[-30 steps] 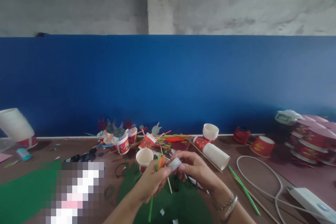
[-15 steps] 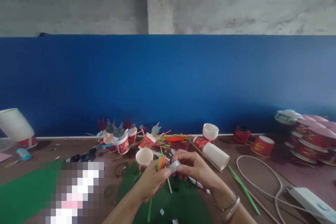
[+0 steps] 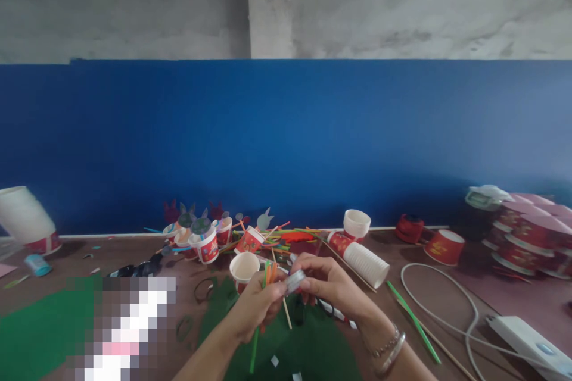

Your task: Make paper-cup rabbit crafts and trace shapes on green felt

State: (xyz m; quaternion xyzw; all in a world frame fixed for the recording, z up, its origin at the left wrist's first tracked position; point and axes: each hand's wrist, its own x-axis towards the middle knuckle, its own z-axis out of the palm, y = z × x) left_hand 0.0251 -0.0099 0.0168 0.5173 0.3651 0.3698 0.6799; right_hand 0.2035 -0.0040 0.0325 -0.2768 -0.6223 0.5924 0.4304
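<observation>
While my left hand (image 3: 258, 305) grips some green and orange sticks (image 3: 270, 274), it also pinches a small shiny roll (image 3: 295, 281) together with my right hand (image 3: 325, 281). The roll is up over the green sheet (image 3: 297, 348). I see an open white cup (image 3: 245, 266) just past my left hand, and a lying stack of cups (image 3: 367, 263) to the far right of my hands.

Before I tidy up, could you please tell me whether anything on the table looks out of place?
Yes: the nested paper cups right of centre lie on their side, the cup stack at far left leans, and white scraps litter the green sheet. Stacks usually stand upright, so both look askew.
</observation>
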